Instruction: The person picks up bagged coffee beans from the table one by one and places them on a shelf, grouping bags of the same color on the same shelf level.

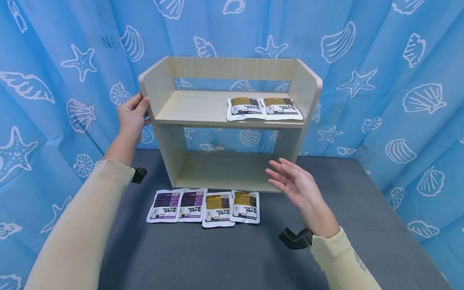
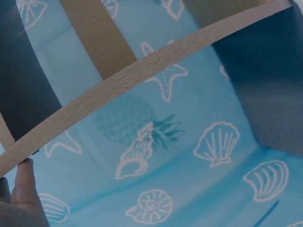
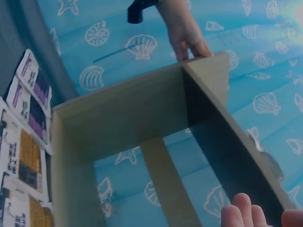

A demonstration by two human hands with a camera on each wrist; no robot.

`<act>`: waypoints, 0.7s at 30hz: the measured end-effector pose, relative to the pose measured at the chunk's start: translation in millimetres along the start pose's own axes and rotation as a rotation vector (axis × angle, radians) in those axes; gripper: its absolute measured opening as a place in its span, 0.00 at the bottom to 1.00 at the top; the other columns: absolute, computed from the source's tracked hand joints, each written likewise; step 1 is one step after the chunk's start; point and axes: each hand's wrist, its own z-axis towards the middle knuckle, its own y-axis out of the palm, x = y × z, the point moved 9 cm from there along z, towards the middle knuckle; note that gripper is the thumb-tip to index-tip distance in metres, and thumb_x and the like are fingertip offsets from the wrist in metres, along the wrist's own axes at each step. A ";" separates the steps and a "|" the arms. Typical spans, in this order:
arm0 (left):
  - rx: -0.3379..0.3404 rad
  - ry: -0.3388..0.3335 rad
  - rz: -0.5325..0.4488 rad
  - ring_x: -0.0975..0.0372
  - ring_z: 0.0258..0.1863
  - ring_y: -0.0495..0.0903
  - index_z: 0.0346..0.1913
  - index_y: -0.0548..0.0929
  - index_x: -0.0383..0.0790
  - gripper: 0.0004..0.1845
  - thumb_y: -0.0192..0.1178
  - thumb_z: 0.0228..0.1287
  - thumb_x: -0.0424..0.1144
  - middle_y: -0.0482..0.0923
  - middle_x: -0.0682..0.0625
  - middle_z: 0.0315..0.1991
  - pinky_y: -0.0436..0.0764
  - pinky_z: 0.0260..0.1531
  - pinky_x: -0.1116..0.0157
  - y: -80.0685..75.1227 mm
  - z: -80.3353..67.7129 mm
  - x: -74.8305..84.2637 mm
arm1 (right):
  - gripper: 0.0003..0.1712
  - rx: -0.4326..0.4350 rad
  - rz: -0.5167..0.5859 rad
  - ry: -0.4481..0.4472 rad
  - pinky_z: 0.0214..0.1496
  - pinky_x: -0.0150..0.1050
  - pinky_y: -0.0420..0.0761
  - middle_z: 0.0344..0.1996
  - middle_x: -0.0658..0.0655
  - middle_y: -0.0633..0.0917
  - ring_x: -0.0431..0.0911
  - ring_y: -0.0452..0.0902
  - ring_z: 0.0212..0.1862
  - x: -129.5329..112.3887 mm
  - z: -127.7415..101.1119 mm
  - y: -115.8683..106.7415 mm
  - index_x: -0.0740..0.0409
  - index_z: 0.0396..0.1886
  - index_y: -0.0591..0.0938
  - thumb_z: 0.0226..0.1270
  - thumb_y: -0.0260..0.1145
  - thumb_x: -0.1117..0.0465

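A small two-tier wooden shelf (image 1: 232, 128) stands upright on the table. At its left side panel, my left hand (image 1: 132, 114) grips the front edge, the thumb in front; in the right wrist view this hand (image 3: 184, 35) holds the same panel. My right hand (image 1: 299, 183) hovers before the shelf's lower right, fingers loosely extended and holding nothing. Two brown-and-white pouches (image 1: 246, 108) lie side by side on the upper tier's right part. In front of the shelf lie two purple-and-white pouches (image 1: 164, 206) and two more brown-and-white ones (image 1: 218, 209), slightly overlapping.
The dark grey table (image 1: 232, 257) extends under and around the shelf. A blue curtain (image 1: 380, 80) printed with shells and starfish hangs behind and at both sides. Black wrist devices (image 1: 297, 238) sit on both forearms.
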 end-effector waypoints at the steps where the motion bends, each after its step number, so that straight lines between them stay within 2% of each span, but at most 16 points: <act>1: 0.001 0.002 0.004 0.57 0.61 0.74 0.68 0.72 0.53 0.28 0.56 0.66 0.52 0.72 0.48 0.65 0.80 0.47 0.66 -0.3 -0.2 0.1 | 0.33 0.006 -0.016 0.004 0.53 0.39 0.80 0.43 0.48 0.85 0.44 0.84 0.47 2.1 -0.4 -2.5 0.58 0.77 0.52 0.77 0.51 0.64; 10: 0.002 0.002 -0.011 0.57 0.61 0.74 0.68 0.72 0.53 0.28 0.56 0.66 0.53 0.72 0.48 0.66 0.78 0.53 0.62 -0.4 -1.0 -0.7 | 0.33 0.044 -0.035 0.021 0.52 0.38 0.81 0.40 0.46 0.86 0.42 0.84 0.46 17.1 -0.7 -20.6 0.59 0.77 0.52 0.78 0.51 0.64; 13: 0.010 -0.006 -0.019 0.57 0.62 0.74 0.68 0.72 0.53 0.28 0.56 0.66 0.52 0.72 0.48 0.66 0.76 0.57 0.59 -0.9 -1.1 -1.2 | 0.33 0.063 -0.047 0.024 0.55 0.39 0.79 0.42 0.47 0.85 0.42 0.84 0.46 22.0 0.3 -25.8 0.59 0.77 0.52 0.78 0.51 0.63; 18: 0.004 -0.011 -0.008 0.57 0.62 0.73 0.68 0.72 0.53 0.28 0.56 0.66 0.52 0.71 0.48 0.66 0.75 0.58 0.57 -0.1 -1.4 -1.2 | 0.32 0.100 -0.068 0.037 0.56 0.40 0.79 0.48 0.47 0.83 0.41 0.83 0.47 31.6 -1.5 -37.4 0.58 0.77 0.53 0.78 0.51 0.62; 21: 0.004 -0.008 0.010 0.57 0.62 0.74 0.68 0.72 0.53 0.28 0.56 0.66 0.53 0.71 0.48 0.66 0.76 0.56 0.58 -0.2 -1.1 -1.2 | 0.32 0.116 -0.062 0.043 0.55 0.40 0.79 0.45 0.47 0.84 0.41 0.83 0.47 36.6 -3.1 -44.5 0.58 0.77 0.53 0.78 0.50 0.62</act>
